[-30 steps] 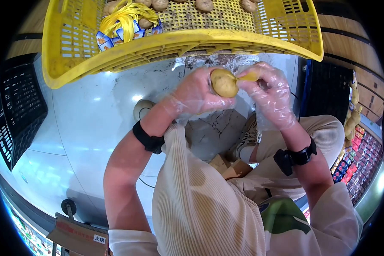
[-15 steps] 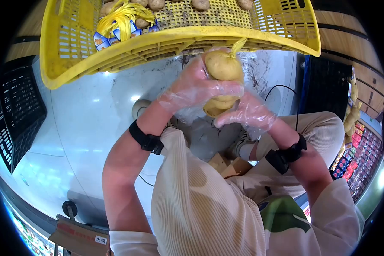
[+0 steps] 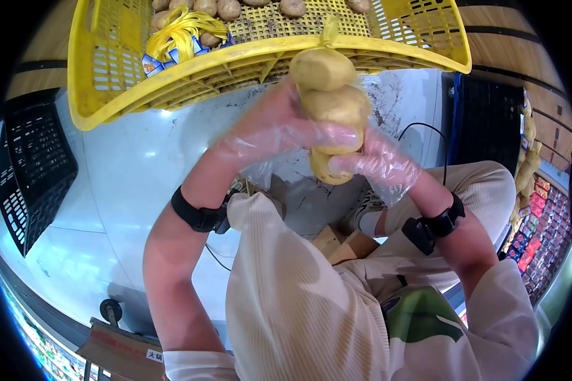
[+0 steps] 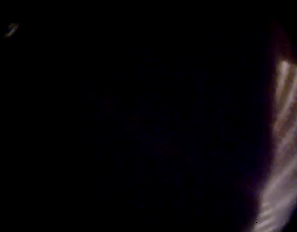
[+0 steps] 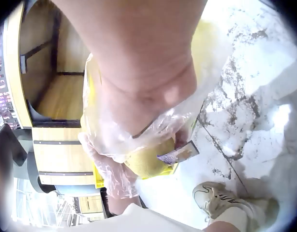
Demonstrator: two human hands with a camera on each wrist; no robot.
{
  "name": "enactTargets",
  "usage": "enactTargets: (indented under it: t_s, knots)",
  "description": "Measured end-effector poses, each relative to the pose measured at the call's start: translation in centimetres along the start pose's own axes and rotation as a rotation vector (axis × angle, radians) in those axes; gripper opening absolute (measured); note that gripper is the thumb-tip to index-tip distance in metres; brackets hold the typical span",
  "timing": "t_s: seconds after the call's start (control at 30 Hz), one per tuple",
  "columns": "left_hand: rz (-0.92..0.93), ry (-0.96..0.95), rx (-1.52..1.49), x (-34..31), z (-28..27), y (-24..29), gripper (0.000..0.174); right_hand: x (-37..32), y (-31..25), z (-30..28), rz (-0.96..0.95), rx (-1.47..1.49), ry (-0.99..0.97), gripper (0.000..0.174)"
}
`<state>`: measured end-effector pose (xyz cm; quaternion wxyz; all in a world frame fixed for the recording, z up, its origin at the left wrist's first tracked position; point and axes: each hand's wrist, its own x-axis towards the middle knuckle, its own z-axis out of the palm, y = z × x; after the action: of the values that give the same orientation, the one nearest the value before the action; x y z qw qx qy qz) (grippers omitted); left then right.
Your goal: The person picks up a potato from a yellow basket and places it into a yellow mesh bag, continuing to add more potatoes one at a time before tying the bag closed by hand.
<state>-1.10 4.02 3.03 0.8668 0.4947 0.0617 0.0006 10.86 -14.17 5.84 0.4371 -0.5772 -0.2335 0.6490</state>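
Both hands wear clear plastic gloves and hold a yellow net bag of potatoes (image 3: 337, 111) in front of the crate. My left hand (image 3: 279, 124) grips its middle from the left, thumb across the front. At the lower end, my right hand (image 3: 384, 162) holds the bag with its thumb on the bottom potato; its other fingers are hidden behind. The knotted net end (image 3: 330, 30) stands up at the top, overlapping the crate rim. From the right wrist, a small printed tag (image 5: 180, 153) shows beside the bagged potatoes (image 5: 148, 162). The left wrist view is almost wholly dark.
A yellow plastic crate (image 3: 235, 62) stands ahead, with loose potatoes (image 3: 227, 9) and a bundle of yellow net bags (image 3: 184, 32) with blue tags inside. A black crate (image 3: 35, 168) is on the left. Filled net bags (image 3: 529, 165) hang at the right. A cardboard box (image 3: 353, 246) lies below.
The right hand has let go of the net's knotted end and moved down to the bag's lower end. The bag has turned upright, showing several potatoes, and risen toward the crate rim.
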Motion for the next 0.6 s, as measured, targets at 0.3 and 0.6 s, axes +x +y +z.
enactTargets:
  t_s: [0.3,0.6]
  knots:
    - [-0.132,0.089,-0.032,-0.9,1.3,1.4,0.058,-1.0,1.8,1.2,-0.150,-0.036,0.221,0.084]
    - [-0.254,0.146,-0.142,0.0,1.6,0.5,0.078,-3.0,1.0,1.2,-0.238,-0.222,0.192,0.106]
